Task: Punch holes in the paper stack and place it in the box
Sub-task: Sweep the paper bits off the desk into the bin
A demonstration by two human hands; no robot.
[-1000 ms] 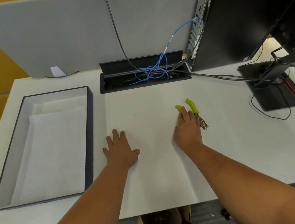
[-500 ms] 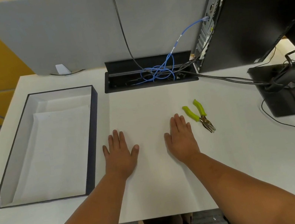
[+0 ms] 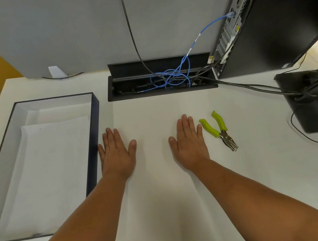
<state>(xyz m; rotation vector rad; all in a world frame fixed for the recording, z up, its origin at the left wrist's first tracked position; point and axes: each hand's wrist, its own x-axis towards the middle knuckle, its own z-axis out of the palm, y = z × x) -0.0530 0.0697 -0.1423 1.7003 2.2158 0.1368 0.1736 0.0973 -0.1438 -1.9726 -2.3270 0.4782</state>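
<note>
— Where do the person's hands lie?

— Both rest flat, palms down, on the paper stack [image 3: 160,183], a large white sheet spread on the white desk [image 3: 270,186] in front of the person. The left hand [image 3: 116,154] lies near the stack's left edge, the right hand [image 3: 189,142] toward its right side. The fingers of each are straight and close together, thumbs out, gripping nothing.

— And the punch?

— The hole punch [image 3: 218,130], with lime-green handles and a metal head, lies on the paper just beside the right hand, its handles pointing away from the person. The little finger is very near one handle; whether they touch cannot be told.

— The box?

— The box [image 3: 93,152], dark-walled and white inside, sits open on the desk to the left, its near wall just beside the left hand. White paper [image 3: 42,171] already lies in its bottom.

— Anything behind?

— A cable tray [image 3: 159,78] with tangled blue cable [image 3: 175,75], a black computer tower [image 3: 283,11] and a grey partition [image 3: 75,29].
</note>
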